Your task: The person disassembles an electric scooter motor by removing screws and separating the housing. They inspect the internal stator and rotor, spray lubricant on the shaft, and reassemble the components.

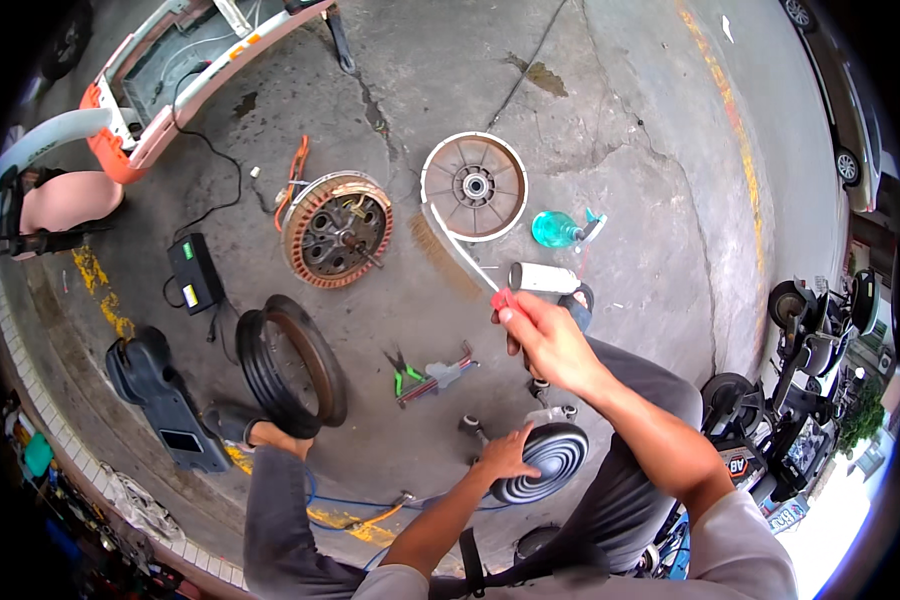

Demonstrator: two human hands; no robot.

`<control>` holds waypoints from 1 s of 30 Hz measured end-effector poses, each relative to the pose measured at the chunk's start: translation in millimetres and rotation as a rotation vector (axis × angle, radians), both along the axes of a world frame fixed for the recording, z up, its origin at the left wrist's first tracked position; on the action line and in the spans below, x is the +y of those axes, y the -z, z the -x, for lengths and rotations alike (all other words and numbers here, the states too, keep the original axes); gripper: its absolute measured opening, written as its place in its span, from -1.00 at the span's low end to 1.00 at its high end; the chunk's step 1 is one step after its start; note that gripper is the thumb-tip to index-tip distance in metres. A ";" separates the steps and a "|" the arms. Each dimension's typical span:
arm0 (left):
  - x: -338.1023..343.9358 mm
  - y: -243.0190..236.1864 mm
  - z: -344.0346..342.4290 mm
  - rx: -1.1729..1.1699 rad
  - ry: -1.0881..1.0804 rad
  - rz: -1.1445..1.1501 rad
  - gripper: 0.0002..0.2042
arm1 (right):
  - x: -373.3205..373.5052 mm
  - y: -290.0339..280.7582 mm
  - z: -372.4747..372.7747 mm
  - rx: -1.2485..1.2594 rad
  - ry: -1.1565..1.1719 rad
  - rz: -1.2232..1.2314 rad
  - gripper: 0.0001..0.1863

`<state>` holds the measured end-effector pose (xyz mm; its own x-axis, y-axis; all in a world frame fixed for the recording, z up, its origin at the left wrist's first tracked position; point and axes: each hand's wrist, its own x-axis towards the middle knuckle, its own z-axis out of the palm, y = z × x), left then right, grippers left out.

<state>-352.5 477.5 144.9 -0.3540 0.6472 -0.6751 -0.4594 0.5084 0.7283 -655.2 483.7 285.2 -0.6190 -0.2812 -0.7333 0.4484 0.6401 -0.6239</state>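
Observation:
My right hand (545, 335) is closed around the red handle of a long brush (457, 252) with a pale back and brown bristles. The brush reaches up and left, its far end by the rim of a round wheel cover (452, 164). Spread fingers of my left hand (507, 455) rest against the edge of a round black stool seat (550, 466) with ringed grooves. Left of the brush lies an open hub motor (338, 232) with copper windings around its edge. A teal spray bottle (555, 229) and a white can (543, 277) lie right of the brush.
A black tire (260, 360) lies left of centre beside my foot. Green-handled pliers (402, 376) lie near a few tools. A black charger box (196, 272), a grey scooter part (175, 415) and an orange-white scooter body (130, 150) are at left. Motorbikes (810, 340) stand at right.

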 end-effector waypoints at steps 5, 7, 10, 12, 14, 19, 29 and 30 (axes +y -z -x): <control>16.3 45.3 -32.0 -0.064 0.088 -0.117 0.07 | 18.4 -26.8 9.0 -0.066 0.007 -0.068 -0.64; 9.7 68.7 -48.1 0.004 -0.009 -0.234 0.07 | 29.4 -33.0 13.7 0.073 -0.029 -0.050 -0.67; -31.3 53.4 -15.6 -0.075 0.177 -0.165 0.10 | 24.7 -58.6 5.3 0.103 0.017 -0.025 -0.71; -44.5 47.6 -15.3 -0.083 0.176 -0.171 0.14 | 23.0 -82.4 -5.7 0.200 -0.043 -0.019 -0.72; -36.9 48.5 -13.9 -0.042 0.254 -0.149 0.14 | 32.4 -88.8 -30.2 0.500 -0.088 0.128 -0.74; -36.8 64.5 -13.6 -0.002 0.290 0.024 -0.04 | 29.9 -127.8 -74.2 0.789 -0.287 0.278 -0.64; -231.2 -89.3 -13.7 0.913 -1.186 1.159 -0.48 | 15.5 -15.8 -88.0 0.523 -0.211 0.365 -0.52; -237.4 -93.5 -19.2 0.922 -1.205 1.254 -0.45 | 16.8 -13.4 -91.6 0.523 -0.197 0.356 -0.53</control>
<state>-333.3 240.1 238.4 -0.6217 -0.7720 0.1319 -0.6579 0.6062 0.4468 -563.6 500.5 298.6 -0.7805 -0.5951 -0.1915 -0.0753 0.3937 -0.9162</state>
